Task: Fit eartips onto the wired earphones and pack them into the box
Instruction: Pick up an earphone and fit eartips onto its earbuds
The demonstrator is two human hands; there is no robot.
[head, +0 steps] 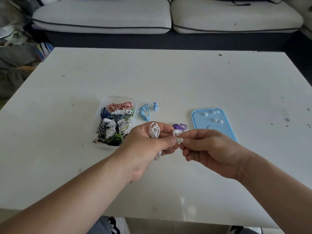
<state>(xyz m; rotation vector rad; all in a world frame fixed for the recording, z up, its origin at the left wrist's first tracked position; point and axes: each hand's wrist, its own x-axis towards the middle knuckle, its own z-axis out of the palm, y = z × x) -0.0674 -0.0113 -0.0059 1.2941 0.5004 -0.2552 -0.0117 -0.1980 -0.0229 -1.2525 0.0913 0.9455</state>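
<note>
Just below mid-frame the two hands meet over the table [168,73]. The left hand [148,146] grips the coiled white earphones [154,131], with one bud poking out past its fingertips. The right hand [211,149] pinches a small white eartip [179,140] between thumb and forefinger, right against that bud. I can't tell whether the tip is fully seated, since the fingers hide the joint. My guess is that the fitting step is in hand. The next move calls for a firm push, perhaps a twist, until the tip grips the nozzle, then the same for the other bud.

Just behind the hands lie the purple earphones [179,126]. To the left of centre stands the clear box [116,97], already crowded with coiled sets. The blue earphones [145,110] lie just beside it. To the right, a blue lid [226,125] holds spare eartips [215,120]. A pale sofa [101,14] runs along the top of the frame.
</note>
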